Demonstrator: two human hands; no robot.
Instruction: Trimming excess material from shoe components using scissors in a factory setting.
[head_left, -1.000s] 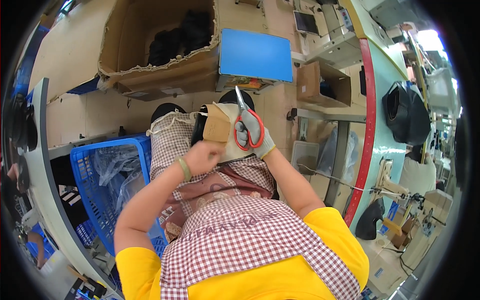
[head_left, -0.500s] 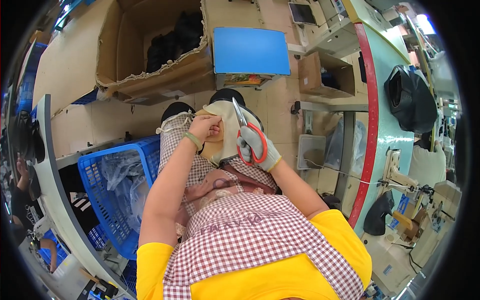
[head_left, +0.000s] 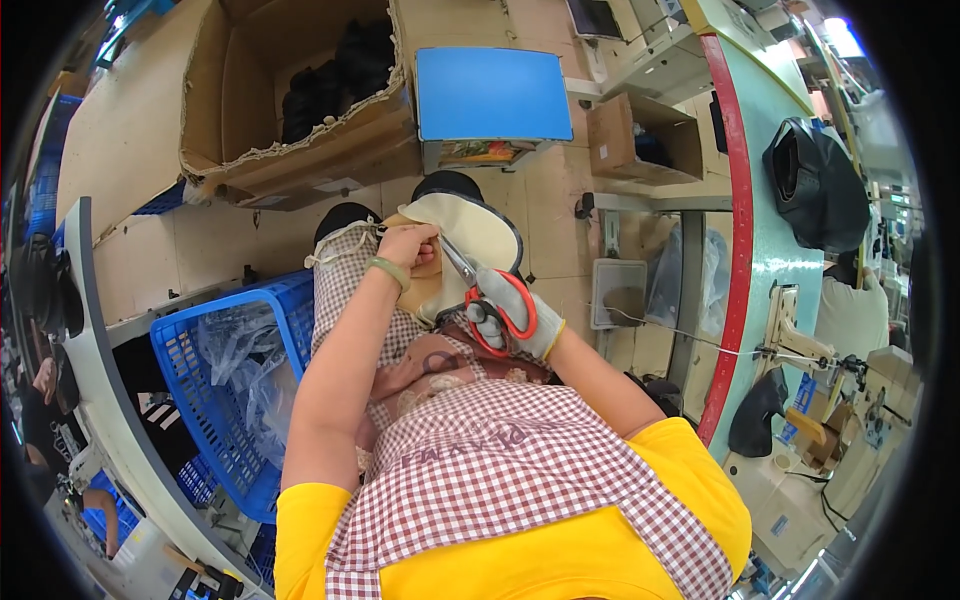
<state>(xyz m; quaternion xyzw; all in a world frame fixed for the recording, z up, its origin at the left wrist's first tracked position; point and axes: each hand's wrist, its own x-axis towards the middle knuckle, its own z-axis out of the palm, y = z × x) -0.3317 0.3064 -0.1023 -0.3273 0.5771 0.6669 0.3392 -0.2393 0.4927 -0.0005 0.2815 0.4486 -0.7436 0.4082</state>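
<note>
My right hand (head_left: 510,315), in a grey glove, grips red-handled scissors (head_left: 460,263). The blades point up and left, their tips close to the fingers of my left hand (head_left: 410,248). That hand is bare, wears a greenish wristband, and has its fingers closed in a pinch. They hold a cream-and-tan sewn piece with a dark edge (head_left: 480,228), which rests over my lap. The exact spot between the fingertips is too small to make out. A checked apron (head_left: 480,440) covers my lap and chest.
On the left stands a blue plastic basket (head_left: 215,385) with clear plastic bags. Ahead are a torn cardboard box (head_left: 300,175) holding black items and a blue-topped stool (head_left: 495,95). A green table with a red edge (head_left: 735,250) runs along the right, bearing a black bag (head_left: 815,190).
The scissors have tilted left, bringing their tips from upright down to my left hand's fingers. More of the cream surface shows. My left hand still pinches the piece.
</note>
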